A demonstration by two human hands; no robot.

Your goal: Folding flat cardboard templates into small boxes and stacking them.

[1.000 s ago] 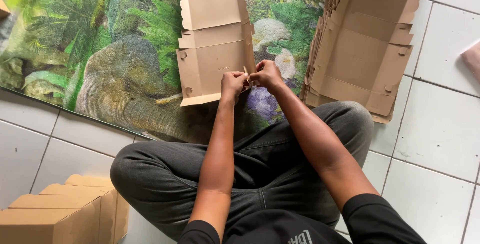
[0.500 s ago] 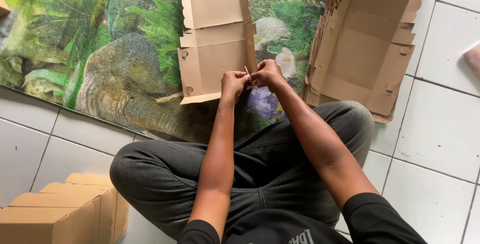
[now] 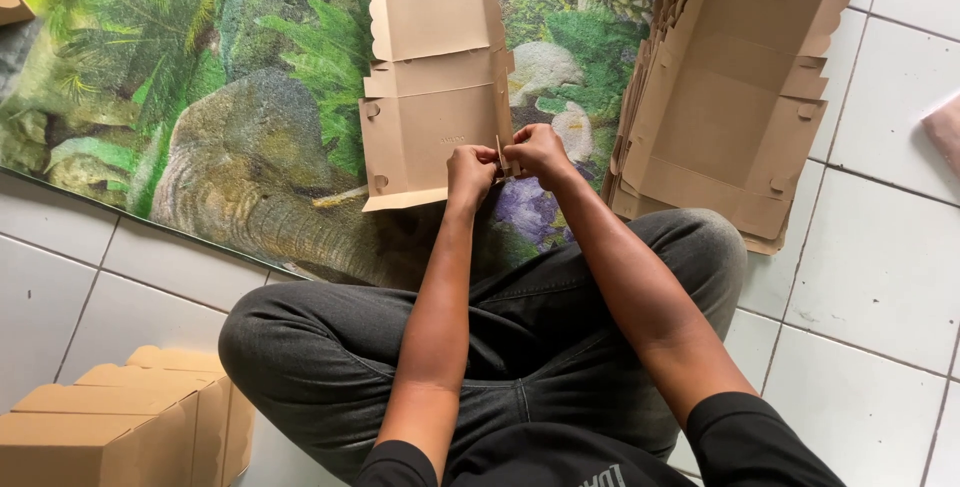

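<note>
The white tile floor (image 3: pixel 880 277) has a jungle picture mat (image 3: pixel 200 97) under the hands (image 3: pixel 505 157), with flat cardboard boxes (image 3: pixel 735 87) just right of them.

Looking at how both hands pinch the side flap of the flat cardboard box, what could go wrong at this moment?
The left hand and right hand pinch one thin side flap of the flat cardboard box; it might crease crookedly or tear. Only that edge is held, so the box may slide on the printed mat. The stack of flat boxes lies close by the right arm and could be nudged.
</note>
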